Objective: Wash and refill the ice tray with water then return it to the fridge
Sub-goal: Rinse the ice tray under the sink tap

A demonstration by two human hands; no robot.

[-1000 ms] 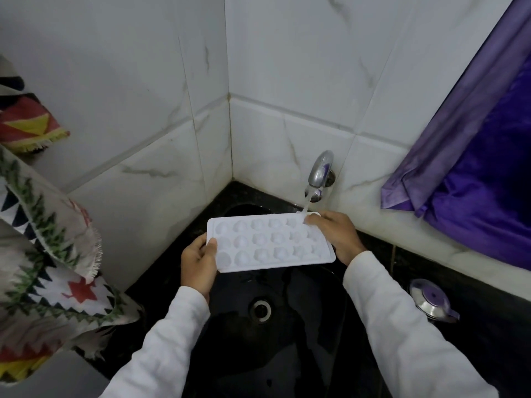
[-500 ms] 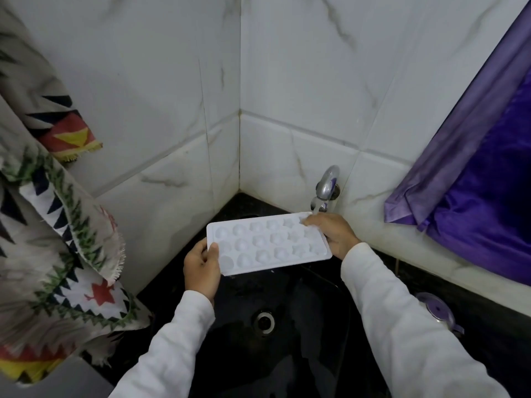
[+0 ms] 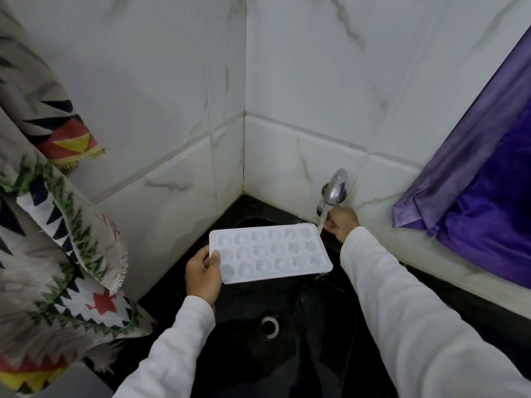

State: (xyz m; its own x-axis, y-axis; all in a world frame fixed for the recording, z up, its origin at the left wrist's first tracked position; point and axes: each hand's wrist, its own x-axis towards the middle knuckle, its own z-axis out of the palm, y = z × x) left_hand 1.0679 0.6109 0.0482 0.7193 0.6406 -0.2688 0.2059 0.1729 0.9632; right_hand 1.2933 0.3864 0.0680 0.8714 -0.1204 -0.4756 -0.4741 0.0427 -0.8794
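The left hand [image 3: 202, 275] pinches the ice tray [image 3: 270, 251] by its left end, long axis toward the tap [image 3: 334, 191]; the right hand [image 3: 342, 224] is there, grip unreadable.

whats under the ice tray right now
The black sink basin lies below the ice tray, its drain showing nearer the person. The basin floor beneath is covered by the tray, as are the fingers of the left hand under its left end.

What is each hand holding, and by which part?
Left hand grips the ice tray by its left short end, thumb on top. Right hand is off the tray, beside the tap; whether it holds anything cannot be told.
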